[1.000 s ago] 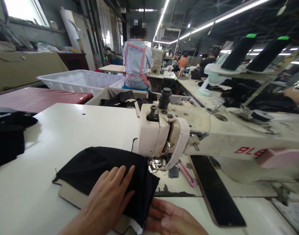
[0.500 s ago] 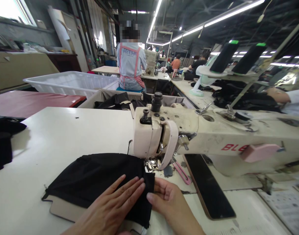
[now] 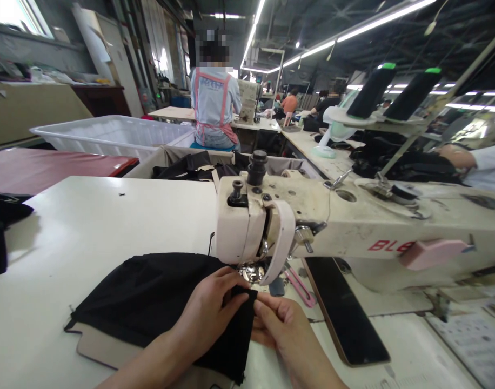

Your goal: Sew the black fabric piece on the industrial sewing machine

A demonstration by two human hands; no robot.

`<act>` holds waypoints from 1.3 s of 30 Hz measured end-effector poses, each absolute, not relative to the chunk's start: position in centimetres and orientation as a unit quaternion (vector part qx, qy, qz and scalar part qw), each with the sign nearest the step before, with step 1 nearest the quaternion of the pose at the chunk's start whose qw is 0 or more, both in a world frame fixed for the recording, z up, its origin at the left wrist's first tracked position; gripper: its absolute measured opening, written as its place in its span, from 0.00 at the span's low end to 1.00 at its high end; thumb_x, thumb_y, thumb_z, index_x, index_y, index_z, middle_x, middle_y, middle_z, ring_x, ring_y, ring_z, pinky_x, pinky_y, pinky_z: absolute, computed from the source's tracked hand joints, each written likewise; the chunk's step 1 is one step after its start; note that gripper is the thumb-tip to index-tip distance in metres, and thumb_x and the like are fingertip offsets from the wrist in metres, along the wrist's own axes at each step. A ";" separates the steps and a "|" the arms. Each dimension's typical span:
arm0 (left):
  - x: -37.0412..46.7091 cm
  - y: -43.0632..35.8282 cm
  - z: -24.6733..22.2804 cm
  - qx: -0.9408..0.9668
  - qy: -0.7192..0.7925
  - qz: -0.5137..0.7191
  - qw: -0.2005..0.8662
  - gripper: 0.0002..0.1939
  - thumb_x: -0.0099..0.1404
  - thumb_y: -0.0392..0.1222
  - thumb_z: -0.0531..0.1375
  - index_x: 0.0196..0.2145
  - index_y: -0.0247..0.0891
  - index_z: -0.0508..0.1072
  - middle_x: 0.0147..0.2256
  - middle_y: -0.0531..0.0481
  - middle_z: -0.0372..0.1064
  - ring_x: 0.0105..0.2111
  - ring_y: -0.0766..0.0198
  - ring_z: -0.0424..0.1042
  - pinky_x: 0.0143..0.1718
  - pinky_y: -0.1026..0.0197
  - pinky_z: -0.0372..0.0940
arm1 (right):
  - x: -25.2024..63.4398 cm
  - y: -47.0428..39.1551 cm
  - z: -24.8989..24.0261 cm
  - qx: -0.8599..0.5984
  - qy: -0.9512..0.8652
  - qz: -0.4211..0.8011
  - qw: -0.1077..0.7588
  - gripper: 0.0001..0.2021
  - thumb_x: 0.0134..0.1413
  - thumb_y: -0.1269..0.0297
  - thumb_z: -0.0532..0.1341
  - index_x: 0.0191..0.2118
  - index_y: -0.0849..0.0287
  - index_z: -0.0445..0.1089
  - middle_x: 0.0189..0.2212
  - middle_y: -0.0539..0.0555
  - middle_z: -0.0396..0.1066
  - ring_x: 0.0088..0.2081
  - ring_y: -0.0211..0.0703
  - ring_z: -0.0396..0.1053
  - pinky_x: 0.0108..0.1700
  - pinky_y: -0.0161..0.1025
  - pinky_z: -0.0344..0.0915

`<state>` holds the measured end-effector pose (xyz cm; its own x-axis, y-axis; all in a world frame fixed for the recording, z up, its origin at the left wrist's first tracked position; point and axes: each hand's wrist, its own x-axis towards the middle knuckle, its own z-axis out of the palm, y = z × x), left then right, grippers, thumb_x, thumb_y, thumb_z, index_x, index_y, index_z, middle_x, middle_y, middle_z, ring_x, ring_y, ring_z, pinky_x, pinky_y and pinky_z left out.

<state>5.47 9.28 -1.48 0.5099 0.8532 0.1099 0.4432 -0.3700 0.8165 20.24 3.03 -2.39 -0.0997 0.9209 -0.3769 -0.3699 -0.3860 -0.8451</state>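
The white table (image 3: 109, 227) carries a black cloth (image 3: 150, 297) spread flat under the fingers (image 3: 223, 286), with a tan card (image 3: 97, 351) showing beneath its near edge. Just beyond the fingertips stands the sewing machine (image 3: 312, 221). Right of the fingers lie pink snips (image 3: 298, 283) and a dark flat strip (image 3: 345, 313). Far to their left sits a pile of dark fabric (image 3: 0, 232).

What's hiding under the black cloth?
A flat tan card pokes out beneath the black cloth, on the white table. How far the card reaches under the cloth is covered.
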 end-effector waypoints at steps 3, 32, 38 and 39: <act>5.4 9.2 -2.0 0.765 0.430 0.277 0.391 0.06 0.63 0.35 0.58 0.33 0.39 0.76 0.32 0.52 0.70 0.26 0.67 0.66 0.26 0.67 0.60 | 20.3 3.3 -2.8 -0.493 -0.297 0.669 0.471 0.19 0.46 0.49 0.68 0.36 0.61 0.75 0.23 0.50 0.75 0.28 0.46 0.76 0.36 0.44 0.73; 4.7 11.4 -1.5 0.802 0.451 0.196 0.338 0.05 0.58 0.33 0.56 0.25 0.36 0.69 0.21 0.55 0.64 0.22 0.67 0.62 0.25 0.67 0.54 | 18.7 1.9 -3.4 -0.626 -0.447 0.480 0.422 0.24 0.44 0.68 0.63 0.51 0.59 0.63 0.24 0.46 0.71 0.21 0.38 0.70 0.23 0.33 0.64; 5.3 11.8 -1.9 0.768 0.507 0.201 0.335 0.05 0.54 0.31 0.55 0.24 0.35 0.69 0.19 0.55 0.64 0.20 0.67 0.64 0.21 0.68 0.53 | 18.8 1.1 -3.0 -0.641 -0.689 0.215 0.262 0.23 0.47 0.73 0.56 0.52 0.59 0.69 0.28 0.54 0.72 0.31 0.48 0.72 0.33 0.44 0.71; 5.4 11.9 -1.8 0.766 0.510 0.200 0.337 0.06 0.54 0.29 0.55 0.23 0.35 0.69 0.18 0.55 0.64 0.19 0.68 0.64 0.21 0.68 0.53 | 19.1 1.2 -3.0 -0.627 -0.721 0.169 0.242 0.23 0.47 0.73 0.57 0.53 0.59 0.69 0.33 0.57 0.72 0.35 0.52 0.72 0.36 0.47 0.72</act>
<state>5.42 11.91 -1.76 0.4007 0.9154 -0.0376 0.6457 -0.2531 0.7204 19.13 1.21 -2.99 -0.0968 0.9857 0.1378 0.8224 0.1572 -0.5467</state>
